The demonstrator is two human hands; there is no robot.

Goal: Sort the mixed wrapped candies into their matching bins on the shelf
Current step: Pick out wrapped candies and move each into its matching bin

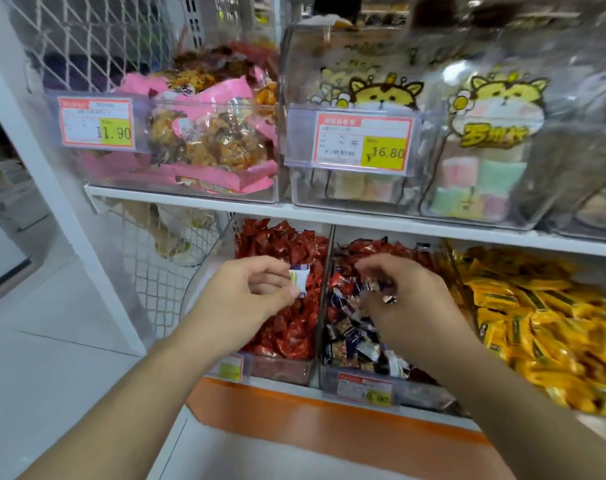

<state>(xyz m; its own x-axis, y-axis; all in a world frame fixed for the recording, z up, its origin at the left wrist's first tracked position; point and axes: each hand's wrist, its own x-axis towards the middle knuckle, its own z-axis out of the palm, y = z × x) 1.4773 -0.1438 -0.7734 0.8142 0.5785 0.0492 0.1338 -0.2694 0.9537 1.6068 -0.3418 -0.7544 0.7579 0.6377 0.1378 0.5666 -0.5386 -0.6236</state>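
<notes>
On the lower shelf, a clear bin of red wrapped candies stands left of a clear divider; beside it is a bin of mixed blue, white and red candies. Above the red bin, my left hand pinches a small white-and-purple wrapped candy between thumb and fingers. My right hand hovers over the mixed bin with curled fingers pinching a small dark shiny candy. Motion blur softens both hands.
A bin of yellow wrapped candies fills the lower right. The upper shelf carries a bin of pink-wrapped snacks and bins of pastel marshmallow bags, with price tags in front. An orange-edged ledge runs below; white floor lies left.
</notes>
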